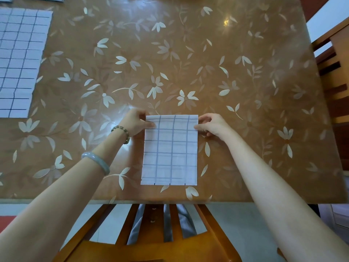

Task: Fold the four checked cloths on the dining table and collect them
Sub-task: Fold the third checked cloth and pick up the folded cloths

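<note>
We see the dining table (pixel 236 76), floral-topped, under the folded cloth (pixel 170 152) | wooden chair (pixel 151 248) just nearer us than the folded cloth | flat checked cloth (pixel 18 61) well left of it | our left hand (pixel 135 121) pinches its far left corner | our right hand (pixel 213 125) pinches its far right corner

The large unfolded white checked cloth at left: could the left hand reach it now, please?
Probably yes, once the left hand releases the small folded checked cloth; only bare floral tabletop separates it from the unfolded cloth.
</note>
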Tool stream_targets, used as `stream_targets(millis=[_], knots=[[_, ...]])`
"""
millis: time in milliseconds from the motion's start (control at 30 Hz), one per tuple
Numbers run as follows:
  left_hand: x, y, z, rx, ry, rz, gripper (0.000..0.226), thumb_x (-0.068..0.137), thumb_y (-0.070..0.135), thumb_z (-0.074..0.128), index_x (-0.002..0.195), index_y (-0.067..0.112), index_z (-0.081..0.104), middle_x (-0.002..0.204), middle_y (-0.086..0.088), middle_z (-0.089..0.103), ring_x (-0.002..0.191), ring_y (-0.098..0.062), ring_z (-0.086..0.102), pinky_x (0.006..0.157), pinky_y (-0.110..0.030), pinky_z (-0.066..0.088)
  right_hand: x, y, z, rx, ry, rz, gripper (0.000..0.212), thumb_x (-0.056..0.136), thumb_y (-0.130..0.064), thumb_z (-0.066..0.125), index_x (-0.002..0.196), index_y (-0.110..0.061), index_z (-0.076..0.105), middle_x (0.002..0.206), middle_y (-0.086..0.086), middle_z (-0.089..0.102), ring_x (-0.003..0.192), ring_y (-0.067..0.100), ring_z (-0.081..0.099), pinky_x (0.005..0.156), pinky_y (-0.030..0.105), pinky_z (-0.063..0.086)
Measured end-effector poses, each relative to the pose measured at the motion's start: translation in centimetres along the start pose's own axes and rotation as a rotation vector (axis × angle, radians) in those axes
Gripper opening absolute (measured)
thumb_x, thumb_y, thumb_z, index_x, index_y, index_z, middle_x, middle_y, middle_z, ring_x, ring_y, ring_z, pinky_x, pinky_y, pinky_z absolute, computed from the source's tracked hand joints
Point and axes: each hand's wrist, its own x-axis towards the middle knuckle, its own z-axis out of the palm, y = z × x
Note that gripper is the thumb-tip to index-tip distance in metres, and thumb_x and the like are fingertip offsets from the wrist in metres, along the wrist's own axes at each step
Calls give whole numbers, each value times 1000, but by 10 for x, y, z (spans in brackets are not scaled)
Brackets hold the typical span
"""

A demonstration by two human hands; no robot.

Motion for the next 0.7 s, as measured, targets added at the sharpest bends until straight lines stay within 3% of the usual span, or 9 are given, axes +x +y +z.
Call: stream_targets(millis=[167, 267, 333, 467, 533, 700], knots=[[-16, 3, -13, -152, -3, 10, 33, 77, 10, 77, 83, -10, 52, 74, -16, 58, 48, -12, 63, 62, -43, 53, -21, 10, 7, 139, -149, 133, 30, 82, -24, 73, 106, -11, 63, 68, 8, 66, 48, 14, 54, 44, 25, 48], [-31, 7, -10, -204, -23, 10, 20, 82, 6, 72, 77, 3, 52, 74, -6, 61, 46, -10, 64, 47, -22, 47, -33, 19, 18, 260, -216, 174, 30, 88, -20, 67, 114, -7, 59, 79, 15, 70, 60, 22, 66, 57, 30, 57], [-41, 5, -5, -239, -31, 20, 17, 84, 6, 69, 80, 2, 53, 76, -5, 63, 52, -9, 67, 42, -14, 42, -38, 25, 24, 372, -173, 166, 25, 89, -14, 64, 112, -5, 59, 81, 16, 68, 65, 24, 67, 64, 33, 60], [-52, -14, 1, -298, -14, 15, 17, 80, 3, 73, 75, 7, 57, 74, -7, 64, 65, -17, 65, 57, -21, 51, -46, 33, 32, 473, -103, 158, 20, 90, -3, 56, 110, -4, 62, 90, 17, 69, 79, 26, 69, 75, 35, 59], [-56, -22, 2, -283, -27, 22, 18, 76, 2, 76, 72, 11, 60, 83, -13, 70, 71, -15, 65, 69, -25, 53, -49, 34, 34, 538, -89, 175, 20, 89, 2, 50, 105, -1, 63, 91, 18, 68, 81, 27, 68, 76, 36, 59], [-74, -32, 4, -258, -141, 64, 21, 69, -3, 80, 68, 10, 64, 108, -12, 67, 94, -5, 66, 81, -11, 48, -54, 36, 35, 515, -64, 146, 10, 85, -3, 60, 88, -2, 70, 85, 10, 70, 79, 20, 68, 68, 28, 57]])
